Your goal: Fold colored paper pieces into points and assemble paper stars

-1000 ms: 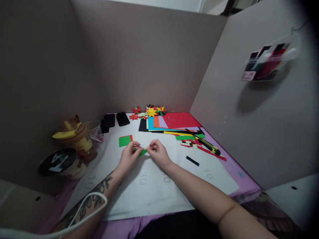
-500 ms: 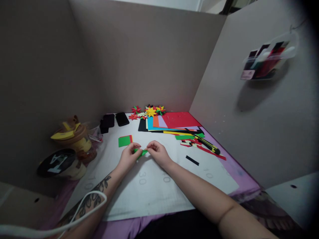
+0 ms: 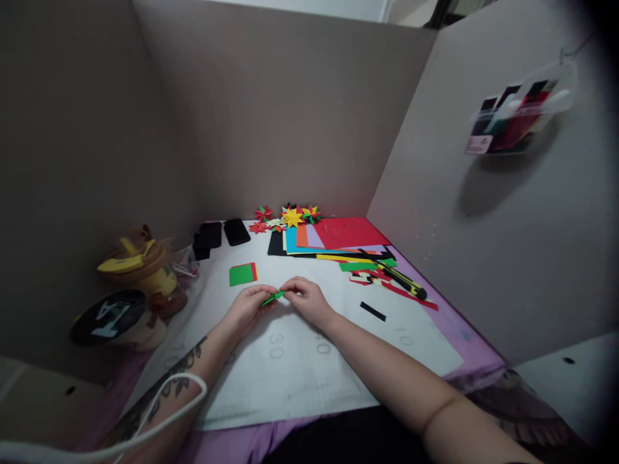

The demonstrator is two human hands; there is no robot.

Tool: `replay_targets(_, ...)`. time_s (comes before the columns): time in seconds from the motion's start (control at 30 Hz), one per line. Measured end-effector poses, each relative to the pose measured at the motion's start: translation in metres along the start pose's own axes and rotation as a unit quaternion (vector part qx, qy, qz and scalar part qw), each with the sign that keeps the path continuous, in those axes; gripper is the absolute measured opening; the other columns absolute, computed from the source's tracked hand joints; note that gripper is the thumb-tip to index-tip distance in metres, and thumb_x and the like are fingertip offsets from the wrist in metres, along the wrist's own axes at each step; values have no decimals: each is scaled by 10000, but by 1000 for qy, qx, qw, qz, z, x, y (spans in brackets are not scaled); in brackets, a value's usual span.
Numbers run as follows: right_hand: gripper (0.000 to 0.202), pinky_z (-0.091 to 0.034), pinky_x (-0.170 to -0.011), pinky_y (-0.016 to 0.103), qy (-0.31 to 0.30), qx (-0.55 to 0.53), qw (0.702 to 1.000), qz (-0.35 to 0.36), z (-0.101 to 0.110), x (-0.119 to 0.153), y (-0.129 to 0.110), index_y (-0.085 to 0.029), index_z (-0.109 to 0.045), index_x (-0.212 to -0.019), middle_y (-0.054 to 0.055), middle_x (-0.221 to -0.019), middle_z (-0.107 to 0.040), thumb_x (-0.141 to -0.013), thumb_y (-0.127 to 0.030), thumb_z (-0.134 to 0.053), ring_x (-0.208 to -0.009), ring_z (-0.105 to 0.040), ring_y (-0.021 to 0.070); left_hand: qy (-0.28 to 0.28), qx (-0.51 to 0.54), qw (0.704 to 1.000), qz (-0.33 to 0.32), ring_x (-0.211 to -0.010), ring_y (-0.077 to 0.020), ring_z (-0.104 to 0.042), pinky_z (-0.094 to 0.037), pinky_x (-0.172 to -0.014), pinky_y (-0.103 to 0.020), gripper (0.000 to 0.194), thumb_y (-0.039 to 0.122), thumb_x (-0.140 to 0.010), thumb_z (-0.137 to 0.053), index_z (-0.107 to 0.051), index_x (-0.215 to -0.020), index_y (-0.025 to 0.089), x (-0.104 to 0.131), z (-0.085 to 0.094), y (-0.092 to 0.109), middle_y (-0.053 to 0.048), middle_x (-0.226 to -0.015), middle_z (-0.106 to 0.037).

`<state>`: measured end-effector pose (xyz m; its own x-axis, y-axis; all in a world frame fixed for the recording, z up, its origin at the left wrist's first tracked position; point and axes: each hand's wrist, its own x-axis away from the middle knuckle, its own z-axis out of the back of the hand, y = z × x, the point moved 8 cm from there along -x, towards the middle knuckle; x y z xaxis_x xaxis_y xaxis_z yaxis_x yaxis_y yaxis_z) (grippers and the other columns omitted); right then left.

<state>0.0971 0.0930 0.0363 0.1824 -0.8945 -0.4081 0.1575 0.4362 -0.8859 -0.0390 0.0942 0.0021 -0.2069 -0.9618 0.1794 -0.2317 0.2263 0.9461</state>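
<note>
A small piece of green paper (image 3: 273,298) is held over the white mat, between my two hands. My left hand (image 3: 249,305) grips its left part, fingers behind and thumb in front. At its right end, my right hand (image 3: 302,297) pinches it with thumb and fingertips. The paper looks folded and narrow; its exact shape is too small to tell. Just beyond my left hand lies a stack of green, red and yellow paper squares (image 3: 242,274).
Folded paper stars (image 3: 293,216) and coloured sheets (image 3: 348,233) lie at the back. A cutter knife (image 3: 403,280) rests on paper scraps at the right, near a black strip (image 3: 373,311). Containers (image 3: 120,319) stand at the left. A clear pouch (image 3: 520,119) hangs on the right wall.
My left hand has turned and lowered slightly, its fingers now flatter along the green paper. The paper shows as a narrower shape. My right hand has shifted slightly left and down.
</note>
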Motion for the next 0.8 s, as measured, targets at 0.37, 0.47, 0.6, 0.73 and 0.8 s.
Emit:
replay_targets(0.37, 85, -454, -649, 258, 14, -111, 990, -88, 0, 0, 20, -176, -635, -764, -3, -712, -625, -706, -237, -617, -659, -567, 130, -30, -90, 995, -31, -514, -86, -516, -395, -508, -215, 396, 273, -571, -774, -638, -915, 131, -2, 1, -4, -11, -670, -628)
replay_targets(0.47, 78, -444, -631, 250, 6, -133, 986, -100, -2, 0, 24, -174, -618, -742, -10, -694, -612, -684, -226, -626, -639, -553, 124, -6, -176, 983, -56, -465, -76, -475, -381, -466, -207, 409, 285, -574, -759, -633, -929, 126, -1, 2, 0, 17, -603, -586)
replay_targets(0.6, 120, -412, -589, 232, -15, -181, 975, -128, -9, 0, 34, -177, -584, -725, -28, -665, -586, -629, -190, -653, -598, -526, 110, 10, -250, 963, -102, -531, -103, -522, -410, -486, -215, 344, 282, -597, -721, -650, -897, 131, 2, -2, 10, -18, -700, -635)
replay_targets(0.73, 118, -379, -564, 219, -8, -210, 968, -137, -11, 0, 39, -177, -567, -705, -43, -636, -557, -615, -147, -636, -577, -501, 97, 7, -288, 946, -148, -666, -147, -587, -458, -591, -240, 271, 260, -618, -689, -667, -865, 151, 6, -8, 18, -40, -815, -678)
replay_targets(0.8, 126, -374, -564, 218, 3, -210, 968, -136, -10, 0, 38, -179, -559, -705, -48, -633, -549, -610, -137, -630, -576, -499, 96, 11, -306, 939, -156, -675, -156, -590, -455, -598, -245, 259, 273, -630, -679, -672, -860, 154, 7, -10, 20, -40, -810, -683)
